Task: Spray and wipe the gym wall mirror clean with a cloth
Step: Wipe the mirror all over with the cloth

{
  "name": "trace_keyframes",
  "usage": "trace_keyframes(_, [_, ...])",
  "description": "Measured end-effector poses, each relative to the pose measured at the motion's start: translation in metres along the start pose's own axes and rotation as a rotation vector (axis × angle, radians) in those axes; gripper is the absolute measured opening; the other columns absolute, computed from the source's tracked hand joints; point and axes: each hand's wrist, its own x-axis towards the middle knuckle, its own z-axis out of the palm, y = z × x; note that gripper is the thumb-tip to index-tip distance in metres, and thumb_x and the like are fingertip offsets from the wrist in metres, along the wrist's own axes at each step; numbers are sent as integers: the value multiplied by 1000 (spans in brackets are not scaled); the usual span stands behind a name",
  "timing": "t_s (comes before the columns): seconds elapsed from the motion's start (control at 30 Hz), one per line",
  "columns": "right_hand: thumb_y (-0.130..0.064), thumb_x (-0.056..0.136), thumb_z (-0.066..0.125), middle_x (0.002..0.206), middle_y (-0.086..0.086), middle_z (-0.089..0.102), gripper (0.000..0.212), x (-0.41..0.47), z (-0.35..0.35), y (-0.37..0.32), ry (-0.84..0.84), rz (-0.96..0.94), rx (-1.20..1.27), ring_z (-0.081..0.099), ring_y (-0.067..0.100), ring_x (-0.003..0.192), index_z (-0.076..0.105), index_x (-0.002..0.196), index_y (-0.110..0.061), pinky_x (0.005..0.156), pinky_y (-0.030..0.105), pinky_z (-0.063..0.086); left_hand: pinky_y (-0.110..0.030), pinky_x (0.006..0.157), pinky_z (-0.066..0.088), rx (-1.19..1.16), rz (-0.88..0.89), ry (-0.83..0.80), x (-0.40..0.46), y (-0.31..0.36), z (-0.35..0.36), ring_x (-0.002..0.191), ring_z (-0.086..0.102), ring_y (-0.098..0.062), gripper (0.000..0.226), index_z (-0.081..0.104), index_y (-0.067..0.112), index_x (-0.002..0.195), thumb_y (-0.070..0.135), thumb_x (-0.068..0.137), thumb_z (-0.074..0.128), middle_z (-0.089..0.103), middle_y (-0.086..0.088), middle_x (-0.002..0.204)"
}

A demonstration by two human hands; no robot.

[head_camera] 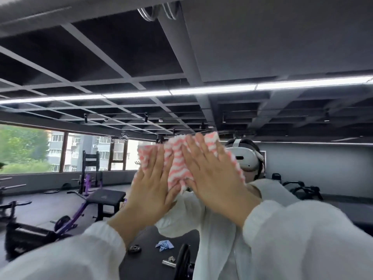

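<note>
Under both palms, cloth (179, 164) pressed flat on mirror (302, 168); left hand (150, 190) and right hand (210, 174) side by side, fingers straight, spread wide.

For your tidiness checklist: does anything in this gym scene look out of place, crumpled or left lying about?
Yes. A crumpled blue cloth lies loose on the dark surface in the mirror, near small metal bits. It looks dropped, not in use. The pink striped cloth is bunched unevenly under the left hand and right hand.
</note>
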Motion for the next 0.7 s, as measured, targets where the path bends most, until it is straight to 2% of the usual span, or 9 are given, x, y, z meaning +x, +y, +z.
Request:
trace_keyframes(0.1, [-43,94,30,154,16,12,67,-29,5,-21,-51,-86,-46,-5,32,145,20,148,-5,115,56,6,-45,113,8,12,6,-62,-37,17,3,142,11,-38,71,7,-3,148,49,101,10,9,-25,155])
trace_keyframes(0.17, [-43,94,32,154,17,13,63,-55,5,-37,-93,-130,-58,-14,33,144,28,145,-6,113,59,8,-45,112,11,13,22,-91,-68,29,6,140,15,-40,71,10,-5,148,48,100,12,15,-27,153])
trace_keyframes(0.23, [-38,92,21,153,17,17,61,-86,6,-53,-130,-182,-54,-11,34,145,35,142,-5,112,60,10,-45,113,10,7,74,-119,-102,39,9,141,14,-40,72,6,-3,148,49,99,14,10,-27,154])
trace_keyframes(0.3, [-32,87,23,154,14,22,64,-113,8,-65,-161,-226,-48,-6,35,145,37,143,-4,114,59,4,-45,112,9,11,148,-149,-131,43,12,143,7,-38,72,2,0,149,50,99,14,1,-25,155])
trace_keyframes(0.43, [-35,87,21,152,6,14,64,-111,4,-56,-138,-272,-47,-9,38,144,20,141,0,114,59,-2,-47,111,12,4,191,-147,-130,32,9,145,1,-36,68,1,5,150,49,99,12,-5,-22,156])
trace_keyframes(0.5, [-34,96,17,152,7,15,57,-84,0,-42,-111,-173,-7,0,35,145,21,142,0,115,56,-5,-50,110,15,-6,167,-107,-99,21,6,144,4,-37,65,-4,4,150,44,100,10,-7,-22,156])
trace_keyframes(0.57, [-32,101,9,151,13,23,54,-53,-1,-31,-93,-37,6,15,35,142,25,141,0,112,53,5,-54,110,22,-49,172,-58,-61,3,6,142,14,-40,64,-5,2,149,41,101,12,0,-23,155])
trace_keyframes(0.63, [-35,99,19,151,19,29,56,-19,-2,-23,-82,64,-11,22,34,139,26,142,0,110,53,13,-55,110,26,-109,216,-9,-19,-18,5,140,20,-41,62,0,0,149,39,102,13,7,-23,154])
trace_keyframes(0.7, [-39,96,24,151,20,29,62,13,-4,-15,-86,159,-55,25,35,140,26,144,1,110,54,17,-56,111,24,-114,258,28,18,-38,2,141,17,-40,60,10,-2,148,37,102,12,9,-23,153])
